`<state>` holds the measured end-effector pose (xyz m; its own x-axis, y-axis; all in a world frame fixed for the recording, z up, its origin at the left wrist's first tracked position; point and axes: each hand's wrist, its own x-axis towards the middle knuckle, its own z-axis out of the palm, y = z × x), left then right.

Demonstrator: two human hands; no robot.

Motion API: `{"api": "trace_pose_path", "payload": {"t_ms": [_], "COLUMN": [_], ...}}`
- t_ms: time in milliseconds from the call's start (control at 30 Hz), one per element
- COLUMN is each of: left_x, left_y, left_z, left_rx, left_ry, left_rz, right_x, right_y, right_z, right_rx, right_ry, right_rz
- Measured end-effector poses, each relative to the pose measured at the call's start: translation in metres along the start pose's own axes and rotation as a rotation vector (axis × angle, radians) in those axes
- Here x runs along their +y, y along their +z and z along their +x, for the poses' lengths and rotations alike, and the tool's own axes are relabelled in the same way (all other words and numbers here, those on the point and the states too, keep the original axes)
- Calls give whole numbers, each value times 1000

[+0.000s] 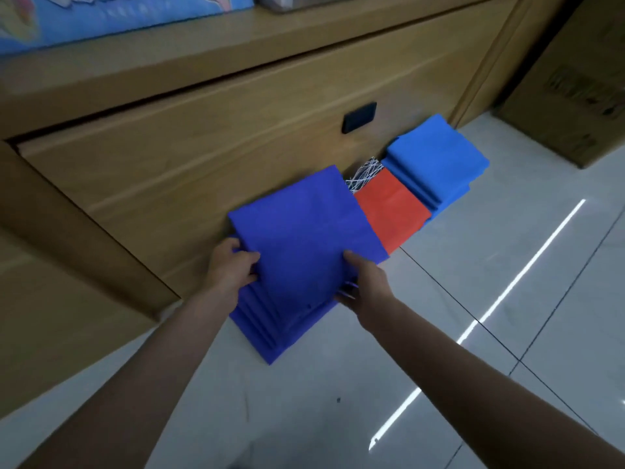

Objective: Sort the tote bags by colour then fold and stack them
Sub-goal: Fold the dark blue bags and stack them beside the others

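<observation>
A stack of folded dark blue tote bags (297, 252) lies on the tiled floor against a wooden drawer front. My left hand (230, 269) grips the stack's left edge, thumb on top. My right hand (362, 282) holds its right edge, thumb on top and fingers under the upper bags. To the right lies a folded red bag (392, 211) with white string handles (363, 174) behind it. Further right sits a stack of lighter blue folded bags (436, 164).
The wooden bed base with its drawer (203, 157) runs along the back, with a black recessed handle (359, 117). A cardboard box (575, 96) stands at the right. Glossy white floor tiles (473, 299) stretch in front and to the right.
</observation>
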<state>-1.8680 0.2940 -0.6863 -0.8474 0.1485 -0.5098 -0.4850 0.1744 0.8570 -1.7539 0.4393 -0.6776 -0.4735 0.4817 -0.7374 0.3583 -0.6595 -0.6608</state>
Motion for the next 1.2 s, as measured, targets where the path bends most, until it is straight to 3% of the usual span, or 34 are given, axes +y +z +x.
{"api": "trace_pose_path", "payload": {"t_ms": [100, 200, 233, 300, 367, 433, 633, 700, 767, 933, 1067, 1200], "left_x": [-13, -23, -27, -34, -40, -42, -51, -58, -59, -57, -66, -74], "left_y": [-6, -11, -12, -10, -5, 1, 10, 11, 12, 11, -2, -6], "left_z": [-3, -4, -4, 0, 5, 8, 3, -2, -6, -6, -11, -16], "left_rx": [77, 113, 115, 134, 210, 265, 194, 93, -5, 45, 148, 267], "left_ry": [-35, 40, 60, 80, 31, -75, -321, -390, -373, -333, -363, -335], "left_rz": [62, 199, 224, 237, 293, 318, 13, -101, -152, -266, -293, -202], "right_x": [-12, -23, -27, -35, -38, -37, -40, -42, -42, -34, -24, -13], "right_y": [2, 7, 8, 13, 17, 18, 12, 11, 12, 16, 19, 27], "right_z": [13, 30, 36, 50, 60, 67, 84, 91, 96, 110, 111, 109], "right_rx": [204, 363, 359, 203, 29, -21, -155, -209, -265, -346, -475, -502], "right_ry": [-203, -508, -607, -669, -593, -549, -499, -476, -454, -457, -417, -422], "right_rz": [-64, -651, -875, -1073, -1110, -1188, -1190, -1193, -1129, -1088, -1093, -1043]}}
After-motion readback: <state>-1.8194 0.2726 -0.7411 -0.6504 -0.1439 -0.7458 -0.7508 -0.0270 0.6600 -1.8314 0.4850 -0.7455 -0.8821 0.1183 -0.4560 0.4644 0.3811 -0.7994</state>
